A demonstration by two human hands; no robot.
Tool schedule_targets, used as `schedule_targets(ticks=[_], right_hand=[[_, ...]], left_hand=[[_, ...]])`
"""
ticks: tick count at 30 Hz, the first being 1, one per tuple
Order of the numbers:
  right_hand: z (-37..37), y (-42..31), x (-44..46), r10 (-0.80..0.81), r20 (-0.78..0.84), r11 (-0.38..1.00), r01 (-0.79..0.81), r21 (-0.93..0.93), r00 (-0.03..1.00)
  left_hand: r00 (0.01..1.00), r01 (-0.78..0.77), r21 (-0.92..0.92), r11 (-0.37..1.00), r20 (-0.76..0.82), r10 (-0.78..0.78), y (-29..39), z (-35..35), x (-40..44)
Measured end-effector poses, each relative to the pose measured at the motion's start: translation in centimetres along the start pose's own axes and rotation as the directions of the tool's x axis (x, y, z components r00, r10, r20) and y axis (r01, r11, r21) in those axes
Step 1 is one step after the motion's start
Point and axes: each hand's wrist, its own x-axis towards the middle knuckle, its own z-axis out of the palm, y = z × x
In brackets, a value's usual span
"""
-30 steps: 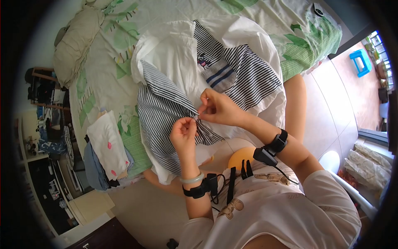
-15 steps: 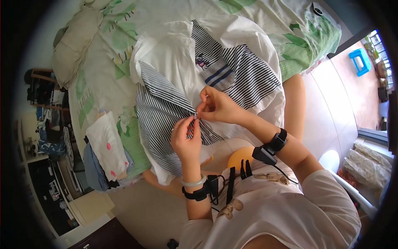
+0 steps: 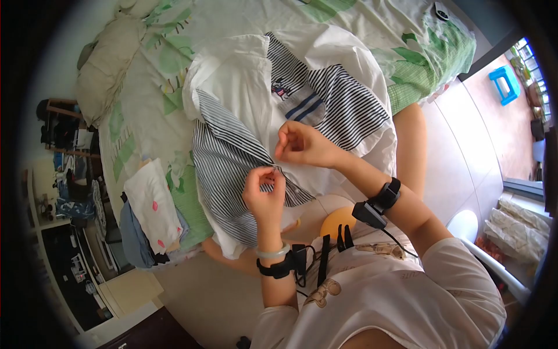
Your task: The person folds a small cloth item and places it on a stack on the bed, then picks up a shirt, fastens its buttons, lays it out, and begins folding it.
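Note:
A white shirt with navy-striped panels [image 3: 229,166] is spread over the bed edge and my lap. Its pocket [image 3: 303,107] is pale with dark blue bands and a small embroidered figure. My left hand [image 3: 264,189] is closed in a pinch at the edge of the striped front, thumb and forefinger together on the cloth. Just above and to the right, my right hand [image 3: 305,145] has its fingertips pressed together over the white cloth. Whatever lies between those fingertips is too small to make out.
Under the shirt is a bed with a green leaf-patterned sheet [image 3: 131,125]. Folded clothes [image 3: 152,203] lie on its left edge. Shelves with items [image 3: 75,262] stand at far left. A blue stool [image 3: 504,85] is beyond the doorway, and a white round-topped object [image 3: 463,225] stands at right.
My right fingertips have come away from the striped edge, up and slightly left, leaving a small gap between the hands. My left hand has dipped slightly, still at the edge.

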Motion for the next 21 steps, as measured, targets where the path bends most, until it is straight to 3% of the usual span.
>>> schedule_targets(ticks=[1, 3, 5, 7, 8, 9, 11, 12, 13, 14, 15, 18, 21], right_hand=[[0.0, 0.1, -0.1, -0.002, 0.007, 1.0, 0.002, 0.0, 1.0], [0.1, -0.1, 0.1, 0.044, -0.053, 0.989, -0.036, 0.14, 0.998], [1.4, -1.0, -1.0, 0.016, -0.138, 0.997, -0.006, 0.073, 0.99], [2.7, -4.0, -2.6, -0.225, -0.187, 0.893, 0.126, -0.432, 0.956], [3.1, -4.1, -2.9, -0.355, -0.232, 0.853, 0.212, -0.477, 0.906], [2.9, -4.5, -3.2, -0.346, -0.231, 0.854, 0.204, -0.478, 0.909], [1.7, -5.6, -3.4, -0.431, -0.001, 0.487, 0.232, -0.842, 0.902], [1.6, -5.5, -3.5, -0.377, -0.004, 0.36, 0.143, -0.922, 0.926], [1.5, -5.0, -3.6, -0.377, 0.0, 0.357, 0.146, -0.923, 0.926], [1.5, -4.5, -3.7, -0.264, -0.026, 0.334, 0.066, -0.94, 0.964], [1.6, -4.1, -3.6, -0.147, -0.056, 0.301, -0.009, -0.954, 0.988], [2.4, -3.1, -3.1, -0.134, -0.027, 0.302, 0.015, -0.953, 0.991], [3.0, -2.4, -2.5, -0.212, -0.061, 0.41, 0.033, -0.911, 0.975]], left_hand=[[1.0, -0.001, 0.003, 1.0, -0.007, 0.001, -0.2, -0.3, 0.0], [0.977, 0.209, -0.15, 0.966, 0.081, -0.199, -0.2, -0.5, 0.6], [0.991, 0.136, -0.179, 0.974, 0.028, -0.133, 0.4, -0.7, 0.4], [0.996, 0.082, -0.201, 0.976, -0.019, -0.088, 1.6, -1.5, -0.1], [1.0, -0.016, -0.062, 0.998, -0.011, 0.016, 2.7, -2.0, -0.4], [0.993, -0.12, 0.075, 0.99, 0.012, 0.119, 3.7, -2.5, -0.7], [0.992, -0.126, 0.104, 0.987, 0.033, 0.123, 4.6, -2.9, -1.3], [0.988, -0.065, 0.07, 0.995, 0.143, 0.054, 4.7, -3.2, -1.6], [0.967, 0.002, 0.046, 0.999, 0.253, -0.013, 4.7, -3.3, -1.9], [0.93, 0.099, 0.022, 0.995, 0.353, -0.1, 4.4, -3.3, -2.1], [0.932, 0.102, 0.023, 0.994, 0.346, -0.104, 3.8, -3.0, -2.4], [0.88, 0.185, 0.218, 0.958, 0.398, -0.26, 1.3, -2.0, -3.0], [0.882, 0.199, 0.215, 0.956, 0.386, -0.27, 0.1, -1.7, -2.9]])
